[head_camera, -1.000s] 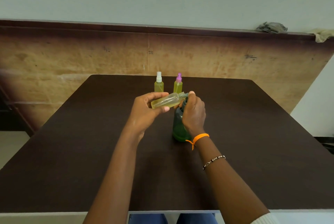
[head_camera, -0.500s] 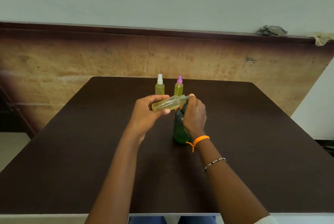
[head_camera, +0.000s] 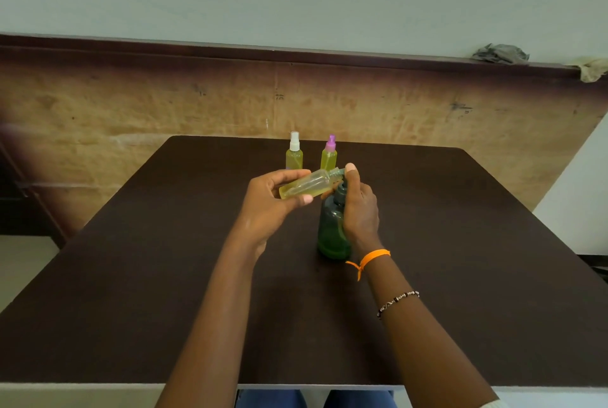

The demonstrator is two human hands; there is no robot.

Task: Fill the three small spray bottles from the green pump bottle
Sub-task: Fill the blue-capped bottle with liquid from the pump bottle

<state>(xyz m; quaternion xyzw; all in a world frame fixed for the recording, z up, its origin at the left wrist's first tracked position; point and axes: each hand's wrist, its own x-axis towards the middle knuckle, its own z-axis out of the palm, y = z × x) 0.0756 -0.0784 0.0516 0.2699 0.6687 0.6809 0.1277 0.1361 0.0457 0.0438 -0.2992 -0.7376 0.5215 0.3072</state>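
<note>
Head view: left hand (head_camera: 269, 207) gripping tilted spray bottle (head_camera: 307, 184), right hand (head_camera: 360, 210) curled on green pump bottle (head_camera: 332, 233).

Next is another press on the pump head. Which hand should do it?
Right. The right hand already grips the green pump bottle, thumb up at its pump head, while the left hand holds the small bottle tilted against the spout.

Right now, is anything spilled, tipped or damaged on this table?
Nothing stands out. The capless bottle lies tilted only because the left hand holds it to the green pump bottle; the table shows no spill.
</note>
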